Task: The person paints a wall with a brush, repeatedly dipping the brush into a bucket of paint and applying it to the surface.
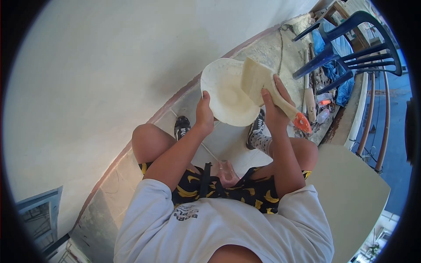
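Observation:
My left hand [205, 113] grips the lower left rim of a round cream-coloured dish [223, 90], its thumb on top and its fingers mostly hidden underneath. In my right hand [276, 107] is a wide, flat cream brush [256, 79] with a pale handle that ends in an orange-red tip. The brush's broad end overlaps the right side of the dish; whether it touches the surface is unclear. Both things are held above the tiled floor, beyond my knees.
A pale wall [109, 87] rises on the left. At the upper right stands a blue plastic chair [326, 55], near blue sheeting [344, 87] and litter. A beige panel [351, 193] lies to my right. My shoes [182, 127] rest on the tiles.

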Demonstrator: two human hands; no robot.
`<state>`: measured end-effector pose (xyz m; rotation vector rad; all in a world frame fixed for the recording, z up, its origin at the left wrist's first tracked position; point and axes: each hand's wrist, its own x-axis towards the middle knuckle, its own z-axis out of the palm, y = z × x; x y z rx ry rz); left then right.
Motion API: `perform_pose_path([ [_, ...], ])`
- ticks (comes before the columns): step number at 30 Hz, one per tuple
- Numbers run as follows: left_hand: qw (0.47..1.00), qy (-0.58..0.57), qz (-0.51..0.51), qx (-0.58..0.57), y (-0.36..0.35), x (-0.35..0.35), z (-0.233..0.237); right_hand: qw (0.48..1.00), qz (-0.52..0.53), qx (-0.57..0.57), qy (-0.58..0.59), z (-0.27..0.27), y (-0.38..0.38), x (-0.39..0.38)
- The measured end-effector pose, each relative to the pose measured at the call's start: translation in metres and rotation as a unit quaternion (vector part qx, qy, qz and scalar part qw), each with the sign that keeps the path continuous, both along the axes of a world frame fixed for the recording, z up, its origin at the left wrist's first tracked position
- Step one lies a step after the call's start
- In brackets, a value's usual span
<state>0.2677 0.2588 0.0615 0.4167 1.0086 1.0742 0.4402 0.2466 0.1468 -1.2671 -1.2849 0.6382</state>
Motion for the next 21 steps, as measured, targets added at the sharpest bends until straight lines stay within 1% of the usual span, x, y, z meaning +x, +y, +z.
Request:
perform_pose_path([
  [2, 1.0, -0.003, 0.011, 0.013, -0.002, -0.005, -0.001, 0.996, 0.007, 0.073, 0.043, 0.006, -0.005, -0.008],
  [3, 1.0, -0.003, 0.018, 0.013, -0.001, -0.008, -0.002, 0.996, 0.014, 0.073, 0.043, -0.001, -0.003, -0.01],
  [4, 1.0, -0.005, 0.015, 0.015, 0.0, -0.01, -0.005, 0.996, 0.06, 0.016, -0.063, -0.015, -0.003, -0.011],
  [5, 1.0, -0.007, 0.009, 0.013, -0.003, -0.012, -0.008, 0.979, 0.103, -0.043, -0.168, -0.029, -0.006, -0.012],
  [6, 1.0, -0.004, 0.007, 0.013, -0.006, -0.014, -0.009, 0.98, 0.101, -0.043, -0.165, -0.04, -0.009, -0.014],
  [7, 1.0, -0.001, 0.025, 0.017, -0.005, -0.015, -0.008, 0.997, 0.043, -0.044, -0.048, -0.044, -0.007, -0.018],
  [8, 0.999, -0.002, 0.051, 0.018, -0.004, -0.015, -0.007, 0.997, -0.007, -0.046, 0.066, -0.046, -0.002, -0.019],
  [9, 0.998, -0.004, 0.056, 0.015, -0.006, -0.016, -0.009, 0.989, -0.034, -0.074, 0.125, -0.045, 0.0, -0.016],
  [10, 0.998, -0.015, 0.062, 0.013, -0.01, -0.019, -0.008, 0.988, -0.036, -0.079, 0.127, -0.043, 0.002, -0.017],
  [11, 0.997, -0.025, 0.067, 0.013, -0.012, -0.022, -0.007, 0.954, -0.011, -0.081, 0.289, -0.042, 0.008, -0.017],
  [12, 0.998, -0.023, 0.065, 0.013, -0.013, -0.024, -0.01, 0.893, 0.015, -0.078, 0.442, -0.042, 0.016, -0.015],
  [13, 0.996, -0.034, 0.08, 0.023, -0.017, -0.025, -0.015, 0.875, 0.033, -0.077, 0.476, -0.043, 0.022, -0.013],
  [14, 0.994, -0.044, 0.095, 0.035, -0.02, -0.028, -0.019, 0.874, 0.033, -0.075, 0.479, -0.045, 0.03, -0.011],
  [15, 0.994, -0.041, 0.093, 0.037, -0.024, -0.03, -0.023, 0.848, 0.027, -0.067, 0.526, -0.046, 0.039, -0.008],
  [16, 0.991, -0.054, 0.112, 0.039, -0.029, -0.031, -0.025, 0.819, 0.02, -0.06, 0.57, -0.049, 0.048, -0.004],
  [17, 0.988, -0.067, 0.13, 0.04, -0.035, -0.033, -0.026, 0.803, 0.038, -0.042, 0.593, -0.052, 0.06, 0.001],
  [21, 0.991, -0.047, 0.122, 0.015, -0.054, -0.047, -0.032, 0.811, 0.035, -0.001, 0.584, -0.081, 0.11, 0.02],
])
